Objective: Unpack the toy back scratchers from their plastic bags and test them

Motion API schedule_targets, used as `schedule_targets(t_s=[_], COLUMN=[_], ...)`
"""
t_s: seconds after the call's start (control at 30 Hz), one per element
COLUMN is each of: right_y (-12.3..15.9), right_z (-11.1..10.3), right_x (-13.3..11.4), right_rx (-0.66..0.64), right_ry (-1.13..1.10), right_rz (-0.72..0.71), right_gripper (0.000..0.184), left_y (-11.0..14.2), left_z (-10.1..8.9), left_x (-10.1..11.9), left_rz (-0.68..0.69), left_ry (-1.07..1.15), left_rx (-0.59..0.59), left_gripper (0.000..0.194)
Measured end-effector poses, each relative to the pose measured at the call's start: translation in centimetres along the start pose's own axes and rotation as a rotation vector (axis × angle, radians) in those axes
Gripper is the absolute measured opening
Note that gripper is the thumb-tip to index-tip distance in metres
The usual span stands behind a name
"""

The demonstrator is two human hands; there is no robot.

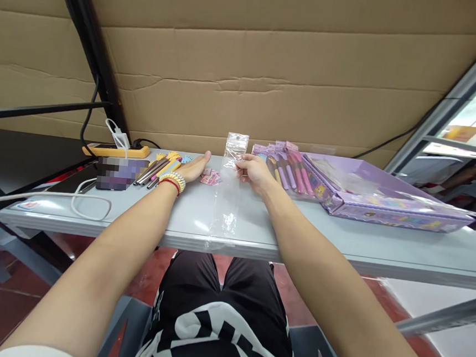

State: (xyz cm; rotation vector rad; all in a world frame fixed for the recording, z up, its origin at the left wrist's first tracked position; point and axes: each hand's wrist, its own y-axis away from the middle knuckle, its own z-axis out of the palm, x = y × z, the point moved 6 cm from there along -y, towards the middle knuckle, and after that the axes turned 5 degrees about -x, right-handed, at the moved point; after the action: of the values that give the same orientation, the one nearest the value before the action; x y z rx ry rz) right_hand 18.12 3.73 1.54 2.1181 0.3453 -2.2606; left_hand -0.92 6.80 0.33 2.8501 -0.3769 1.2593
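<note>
A small clear zip bag [237, 143] stands out above the grey table, its zip end up. My right hand [254, 171] is closed on the bag's right side, thumb and fingers pinching the plastic. My left hand [194, 169] is stretched out beside a bunch of pens [159, 170] in brown, yellow and pink, with fingers extended and nothing visible in it. Between the hands lies a little pile of pink printed cards [211, 176]. Right of my right hand, packed purple and pink pens [292, 169] with printed card tops lie in a row.
A purple open box [397, 217] with clear plastic bags inside stands on the right. On the left are a phone [121, 174], a yellow-edged case [140, 152], a white charger [120, 138] and its cable [53, 193]. A cardboard wall [248, 63] rises behind the table [259, 225].
</note>
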Motion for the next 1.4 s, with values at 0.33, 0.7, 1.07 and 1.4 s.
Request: schedule_targets(t_s=[0.33, 0.7, 1.07, 1.4], right_y=[0.4, 0.6, 0.8, 1.0], right_z=[0.0, 1.2, 1.9, 0.9], right_x=[-0.5, 0.1, 0.5, -0.7], right_rx=[-0.030, -0.224, -0.231, -0.078], right_ry=[0.000, 0.148, 0.224, 0.230], right_rz=[-0.007, -0.013, 0.021, -0.060], right_gripper=[0.014, 0.009, 0.019, 0.025], left_y=[0.6, 0.7, 1.8, 1.4], left_z=[0.4, -0.5, 0.5, -0.3], left_x=[1.2, 3.2, 4.7, 4.3], left_rz=[0.012, 0.199, 0.262, 0.220], left_ry=[-0.198, 0.370, 0.476, 0.562], left_rx=[-0.043, 0.175, -0.008, 0.144], left_gripper=[0.081, 0.053, 0.021, 0.018])
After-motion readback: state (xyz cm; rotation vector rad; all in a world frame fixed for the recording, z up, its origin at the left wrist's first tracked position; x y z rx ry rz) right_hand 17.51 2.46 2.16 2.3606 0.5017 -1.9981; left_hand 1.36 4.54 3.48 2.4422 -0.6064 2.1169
